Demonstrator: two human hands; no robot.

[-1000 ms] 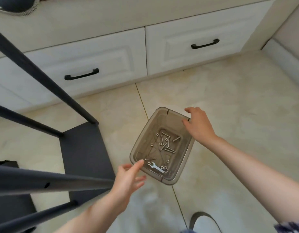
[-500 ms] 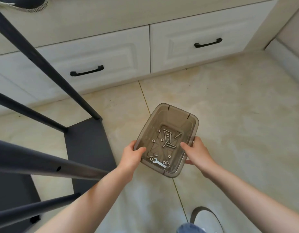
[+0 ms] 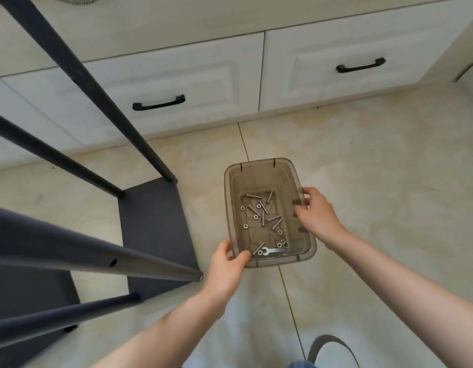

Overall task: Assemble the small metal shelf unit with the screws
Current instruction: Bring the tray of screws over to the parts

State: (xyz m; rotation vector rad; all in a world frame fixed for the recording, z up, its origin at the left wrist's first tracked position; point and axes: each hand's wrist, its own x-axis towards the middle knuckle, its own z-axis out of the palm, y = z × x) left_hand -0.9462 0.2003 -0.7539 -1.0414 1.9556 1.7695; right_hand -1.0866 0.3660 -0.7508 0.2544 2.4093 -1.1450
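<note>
Shelf frame (image 3: 155, 229) at far left: dark matte metal, one flat panel on the tiled floor (image 3: 376, 160), four round tubes visible, rising toward the camera. Left hand (image 3: 228, 264) next, gripping the near-left corner of the tray (image 3: 259, 166), thumb curled over the rim. Tray rectangular, smoky translucent plastic, round-cornered. Inside, loose silver screws (image 3: 263, 217), about eight, among small washers or nuts too tiny to count, plus one flat wrench (image 3: 273, 251) by the near wall. Right hand (image 3: 319, 216) pinching the tray's right rim, fingertips inside. Behind, two white drawers (image 3: 336, 49) with black handles.
</note>
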